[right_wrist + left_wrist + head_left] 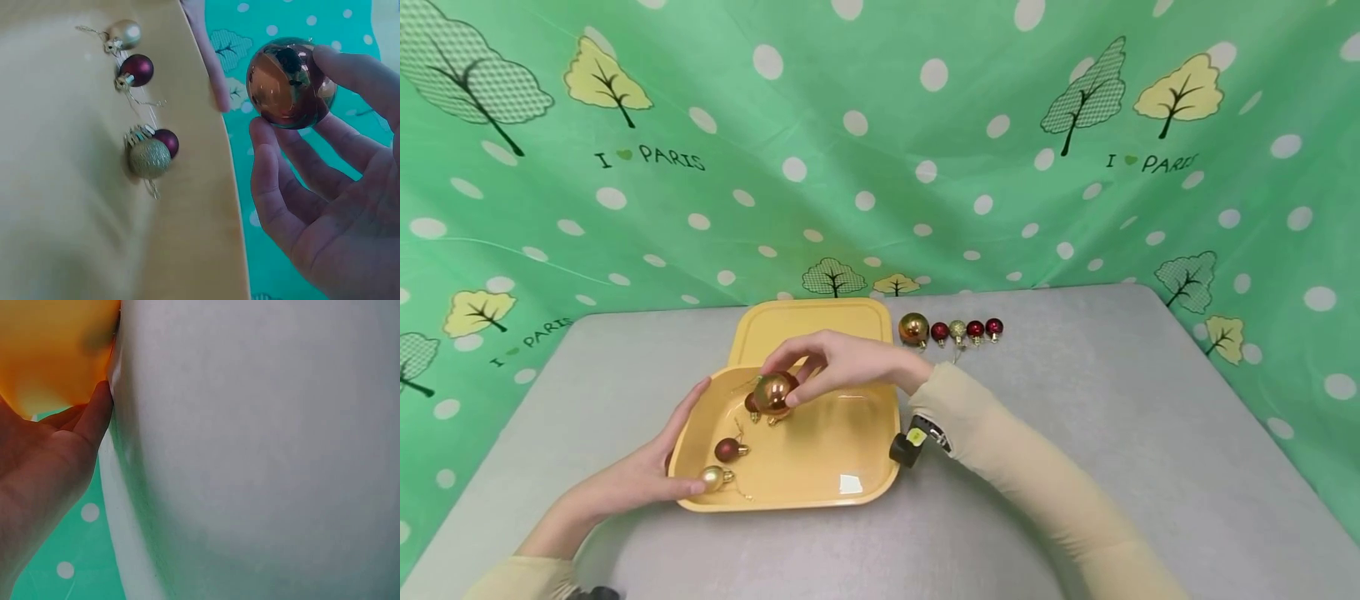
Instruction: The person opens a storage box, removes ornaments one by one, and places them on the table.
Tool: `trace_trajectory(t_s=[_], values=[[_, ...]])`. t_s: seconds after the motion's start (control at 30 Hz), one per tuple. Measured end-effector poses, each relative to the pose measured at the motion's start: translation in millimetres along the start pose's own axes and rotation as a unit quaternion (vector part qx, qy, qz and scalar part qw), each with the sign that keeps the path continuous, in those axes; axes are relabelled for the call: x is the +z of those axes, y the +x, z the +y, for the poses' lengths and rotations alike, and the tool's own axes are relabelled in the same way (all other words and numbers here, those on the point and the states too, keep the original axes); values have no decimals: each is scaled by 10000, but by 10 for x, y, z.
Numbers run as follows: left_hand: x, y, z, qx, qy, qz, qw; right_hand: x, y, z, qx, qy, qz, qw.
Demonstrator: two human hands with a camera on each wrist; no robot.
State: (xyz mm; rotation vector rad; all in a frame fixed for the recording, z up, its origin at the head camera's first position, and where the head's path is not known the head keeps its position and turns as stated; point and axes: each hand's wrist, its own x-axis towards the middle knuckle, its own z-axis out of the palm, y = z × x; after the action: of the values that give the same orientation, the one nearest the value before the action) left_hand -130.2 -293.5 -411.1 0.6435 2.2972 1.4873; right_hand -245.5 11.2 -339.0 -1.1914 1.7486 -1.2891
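A large shiny copper-gold Christmas bauble [775, 392] is pinched between the thumb and fingers of my right hand [842, 364], above the left part of a yellow plastic tub [820, 502]. In the right wrist view the bauble [290, 84] stands clear of the tub wall. My left hand [643, 475] holds the tub's left end, thumb near the front corner, fingers along the outer wall. Inside lie a pale gold bauble [712, 477], a dark red bauble [727, 450], another dark red bauble [167, 142] and a glittery gold bauble [150, 157] touching it.
A yellow lid [812, 312] lies behind the tub, partly covered by it. To its right, a large gold bauble [914, 329] and several small red and gold baubles [957, 332] form a row on the grey table [1112, 400]. Green printed cloth [865, 167] hangs behind.
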Motion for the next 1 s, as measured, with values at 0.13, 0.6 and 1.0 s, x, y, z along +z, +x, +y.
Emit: trace_trajectory(t_s=[0.13, 0.6, 1.0], values=[[-1, 5, -8, -52, 25, 12, 10000, -80, -137, 8, 134, -27, 192, 9997], [-3, 2, -7, -161, -32, -1, 9999, -321, -599, 198, 596, -229, 1094, 9919], [0, -6, -1, -176, -115, -18, 9998, -428, -1008, 396, 1021, 65, 2326, 9672]])
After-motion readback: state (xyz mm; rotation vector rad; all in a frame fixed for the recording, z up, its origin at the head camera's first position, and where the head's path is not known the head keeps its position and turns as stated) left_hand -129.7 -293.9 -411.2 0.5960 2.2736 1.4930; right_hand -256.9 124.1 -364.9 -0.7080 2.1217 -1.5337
